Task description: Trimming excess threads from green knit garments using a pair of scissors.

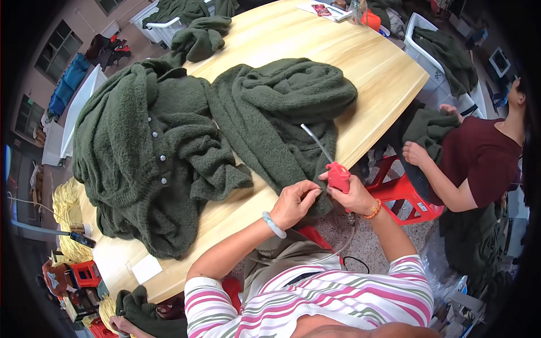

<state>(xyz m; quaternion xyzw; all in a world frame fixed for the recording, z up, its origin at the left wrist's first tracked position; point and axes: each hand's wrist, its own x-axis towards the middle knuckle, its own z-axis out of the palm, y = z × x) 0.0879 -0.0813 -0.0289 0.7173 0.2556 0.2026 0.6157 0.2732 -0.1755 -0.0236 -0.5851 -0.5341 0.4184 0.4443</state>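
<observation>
My right hand (356, 198) is closed around a red air blow gun (338, 176). Its thin metal nozzle points up and away, over a dark green knitted garment (282, 107) on the table. A hose (348, 239) runs from the gun's lower end down past my lap. Close beside it, my left hand (297, 201) pinches the near edge of that garment where it hangs over the table's rim. To the left lies a second dark green knit, a cardigan (121, 141) with several shiny buttons, heaped and touching the first.
The pale wooden table (383, 84) curves away ahead. A white paper (147, 269) lies at its near left. White bins (424, 28) of green knits stand beyond. On the right a co-worker (479, 158) handles green knitwear near a red stool (403, 194). Another person's hand (127, 325) shows at lower left.
</observation>
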